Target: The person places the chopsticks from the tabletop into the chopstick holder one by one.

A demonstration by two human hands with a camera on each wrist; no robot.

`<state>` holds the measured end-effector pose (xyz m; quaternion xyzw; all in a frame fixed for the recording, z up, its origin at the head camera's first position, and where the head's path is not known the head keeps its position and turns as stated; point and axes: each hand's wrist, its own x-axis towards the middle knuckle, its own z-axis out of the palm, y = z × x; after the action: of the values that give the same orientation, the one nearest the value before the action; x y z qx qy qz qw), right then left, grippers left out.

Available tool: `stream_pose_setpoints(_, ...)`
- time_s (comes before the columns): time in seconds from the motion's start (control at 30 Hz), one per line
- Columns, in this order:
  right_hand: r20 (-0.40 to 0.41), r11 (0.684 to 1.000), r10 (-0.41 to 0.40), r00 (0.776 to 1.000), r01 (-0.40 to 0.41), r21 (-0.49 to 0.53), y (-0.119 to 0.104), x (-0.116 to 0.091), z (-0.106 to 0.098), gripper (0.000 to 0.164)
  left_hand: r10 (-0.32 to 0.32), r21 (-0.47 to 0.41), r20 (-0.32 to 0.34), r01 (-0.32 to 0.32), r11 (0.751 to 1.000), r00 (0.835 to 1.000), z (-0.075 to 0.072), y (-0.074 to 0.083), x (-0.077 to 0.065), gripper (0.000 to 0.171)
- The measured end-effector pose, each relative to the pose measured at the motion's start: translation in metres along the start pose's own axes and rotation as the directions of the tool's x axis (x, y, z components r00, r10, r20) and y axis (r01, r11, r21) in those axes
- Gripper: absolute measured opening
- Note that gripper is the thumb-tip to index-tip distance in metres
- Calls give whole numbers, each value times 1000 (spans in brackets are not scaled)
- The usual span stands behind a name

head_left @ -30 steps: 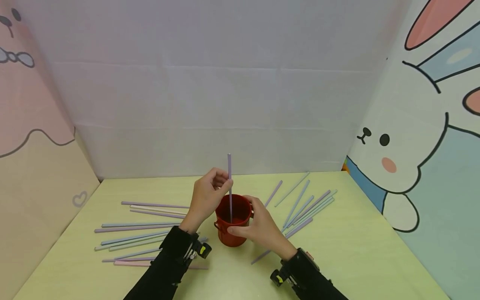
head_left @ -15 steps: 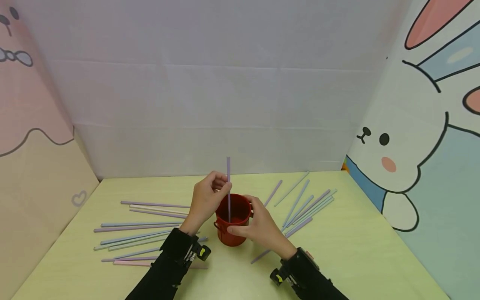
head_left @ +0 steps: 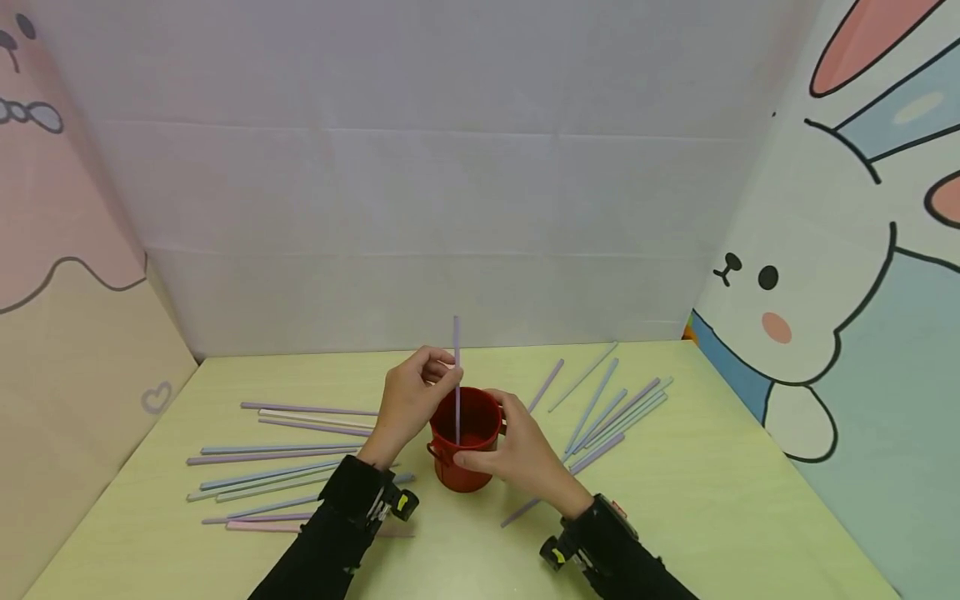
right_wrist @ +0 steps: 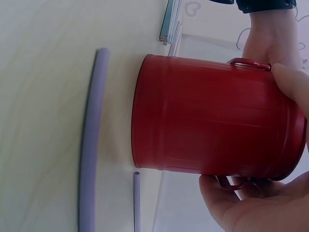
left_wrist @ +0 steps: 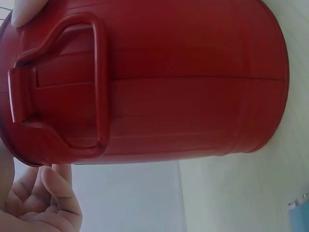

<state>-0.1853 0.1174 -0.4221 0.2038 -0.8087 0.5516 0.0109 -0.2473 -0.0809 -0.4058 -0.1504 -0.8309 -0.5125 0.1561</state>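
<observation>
A small red metal bucket [head_left: 459, 478] with wire side handles stands upright at the middle of the table. My right hand [head_left: 528, 458] grips it near the top, thumb on the near side and fingers round the right side by a handle. Above its opening my left hand [head_left: 412, 400] pinches a purple straw [head_left: 457, 333] between thumb and fingers. The straw stands nearly vertical, its lower part inside the bucket. The left wrist view is mostly filled by the bucket wall [left_wrist: 193, 106], with the straw out of sight there.
Several pastel straws [head_left: 277, 451] lie in rows left of the bucket, partly behind my left forearm. More straws [head_left: 592, 406] fan out on the right, one purple straw [right_wrist: 91, 140] passing under my right wrist. A white backdrop [head_left: 450, 208] rises behind the pale yellow table [head_left: 720, 500].
My left hand and the purple straw have sunk slightly and shifted a little left over the bucket. My right hand keeps its grip on the bucket.
</observation>
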Motion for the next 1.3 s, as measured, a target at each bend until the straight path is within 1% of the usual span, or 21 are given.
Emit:
stream_pose_setpoints(0.1, 2, 1000, -4, 1000, 4, 9, 1, 0, 0, 86, 16, 15, 3, -16, 1000, 1000, -3, 0, 0, 23)
stream_pose_setpoints(0.2, 35, 1000, 11, 999, -11, 9, 1, 0, -2, 90, 43, 44, 2, -43, 998, 999, -10, 3, -2, 22)
stream_pose_setpoints(0.33, 82, 998, 44, 996, -39, -55, -4, 0, -14, 101, 117, 114, 18, -118, 987, 993, -20, 11, -7, 20)
stream_pose_setpoints(0.4, 99, 994, 41, 994, -31, -105, -8, -2, -27, 102, 167, 161, 37, -171, 972, 985, -26, 17, -11, 18)
stream_pose_setpoints(0.43, 106, 991, 31, 994, -17, -130, -10, -3, -35, 100, 195, 185, 48, -201, 962, 980, -28, 20, -14, 17)
stream_pose_setpoints(0.5, 124, 984, 2, 992, 20, -176, -13, -7, -55, 93, 253, 245, 77, -264, 933, 964, -34, 25, -19, 16)
stream_pose_setpoints(0.57, 139, 971, -24, 990, 56, -232, -14, -13, -75, 83, 306, 299, 105, -323, 898, 946, -39, 29, -26, 15)
stream_pose_setpoints(0.63, 156, 950, -51, 986, 96, -296, -14, -19, -93, 75, 349, 345, 128, -371, 862, 928, -45, 32, -35, 15)
stream_pose_setpoints(0.7, 181, 920, -74, 981, 137, -367, -14, -24, -109, 68, 382, 377, 149, -410, 831, 912, -52, 34, -44, 17)
stream_pose_setpoints(0.83, 268, 838, -131, 954, 251, -484, -12, -33, -133, 52, 424, 399, 197, -467, 789, 884, -63, 35, -64, 22)
stream_pose_setpoints(0.93, 321, 772, -153, 935, 315, -552, -7, -40, -147, 41, 439, 385, 240, -500, 775, 866, -66, 36, -77, 28)
stream_pose_setpoints(1.0, 333, 732, -137, 933, 322, -600, -2, -45, -155, 37, 452, 378, 269, -524, 763, 851, -65, 36, -85, 32)
stream_pose_setpoints(1.07, 336, 697, -107, 936, 312, -645, 5, -49, -161, 36, 459, 368, 301, -546, 753, 836, -62, 37, -93, 38)
stream_pose_setpoints(1.1, 335, 681, -94, 938, 306, -665, 9, -50, -164, 36, 465, 361, 318, -559, 746, 826, -60, 36, -97, 41)
stream_pose_setpoints(1.17, 330, 657, -70, 941, 293, -695, 17, -53, -167, 35, 457, 356, 355, -570, 741, 816, -55, 34, -105, 45)
stream_pose_setpoints(1.2, 330, 651, -64, 942, 290, -702, 21, -54, -168, 35, 451, 352, 372, -573, 740, 811, -52, 33, -109, 48)
stream_pose_setpoints(1.3, 330, 629, -78, 941, 303, -715, 33, -55, -170, 32, 421, 335, 421, -569, 751, 803, -43, 28, -119, 50)
